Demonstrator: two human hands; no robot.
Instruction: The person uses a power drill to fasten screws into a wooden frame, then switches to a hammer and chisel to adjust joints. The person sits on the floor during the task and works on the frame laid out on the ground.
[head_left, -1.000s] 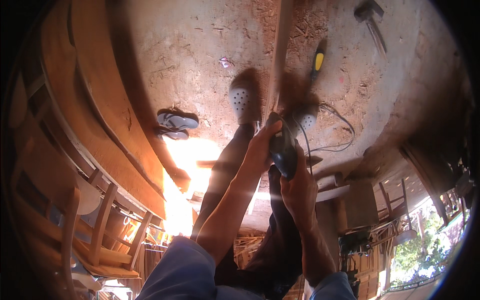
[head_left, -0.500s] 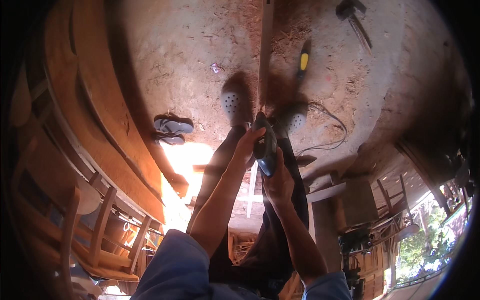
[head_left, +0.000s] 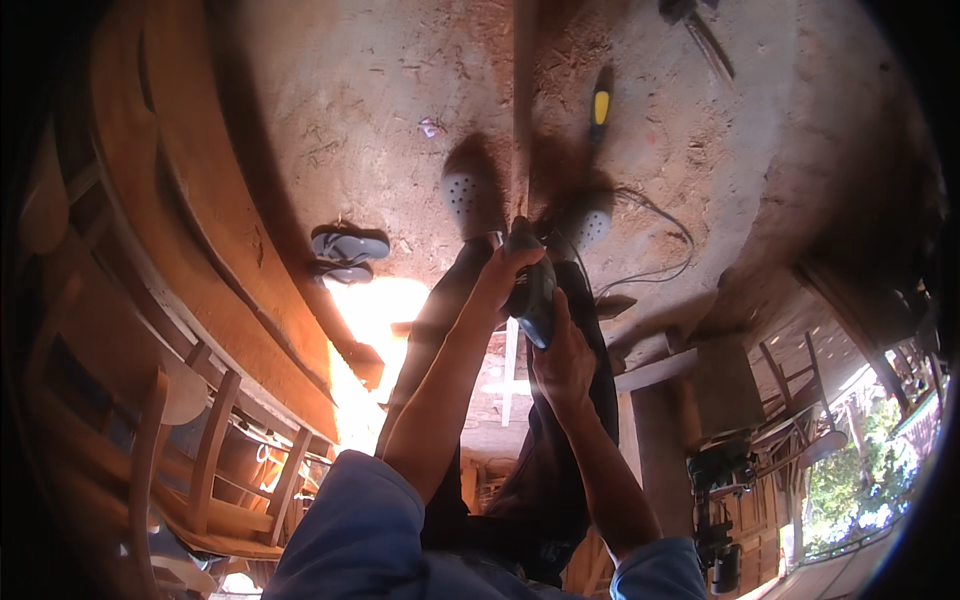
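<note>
Power tool [head_left: 534,292]: located between the lower legs [head_left: 438,310], at the near end of a narrow wooden bar [head_left: 522,110]. Through the head camera, I read both hands as closed around its body. Left hand [head_left: 508,268]: grasps the far end, thumb laid across the top. Right hand [head_left: 567,355]: grasps the near end from the right. Fingers beneath the body are hidden; I cannot tell whether the tool touches the bar.

Bar: extends between the left clog [head_left: 466,203] and right clog [head_left: 594,229] to the upper edge of my view. Cord [head_left: 691,245]: lies looped on the floor [head_left: 380,100] beside the right clog. Yellow-handled tool [head_left: 600,106]: lies right of the bar. Hammer [head_left: 711,46]: farther right, partly out of view. Sandals [head_left: 352,246]: left of the left clog.
</note>
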